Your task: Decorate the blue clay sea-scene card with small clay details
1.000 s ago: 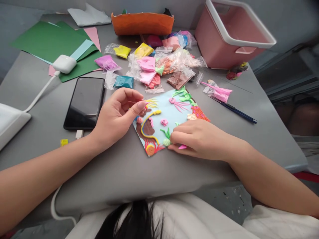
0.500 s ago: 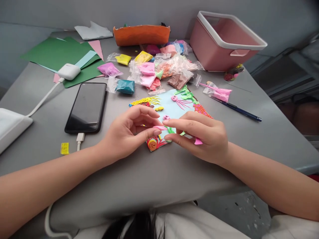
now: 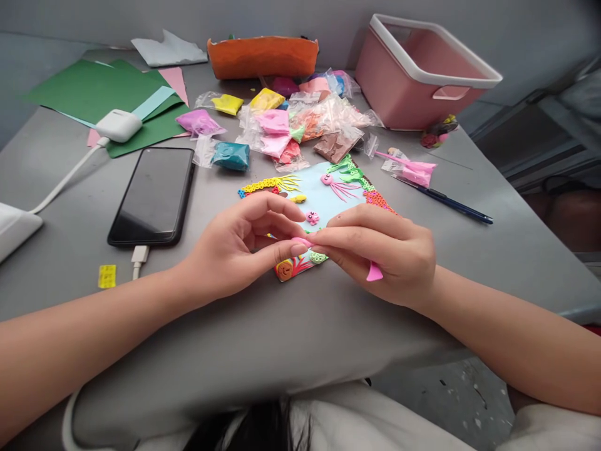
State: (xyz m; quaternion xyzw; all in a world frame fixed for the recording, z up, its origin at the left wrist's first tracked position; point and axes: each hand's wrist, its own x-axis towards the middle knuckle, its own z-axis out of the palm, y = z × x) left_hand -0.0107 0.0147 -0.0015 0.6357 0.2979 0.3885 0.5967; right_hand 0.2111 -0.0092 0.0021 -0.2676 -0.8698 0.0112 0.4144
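Fingers [image 3: 275, 203] of the left hand [image 3: 232, 254] pinch one tip of the pink clay tool [image 3: 374, 272]; the right hand [image 3: 389, 250] grips its middle above the picture card [image 3: 323, 188], long axis left-right, broad end slanting toward the person

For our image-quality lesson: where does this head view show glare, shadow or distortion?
Head view: soft light; glare on the phone screen and bags; faint shadows under left hand and right hand; table edge bows, fisheye-like; pink clay sharp.
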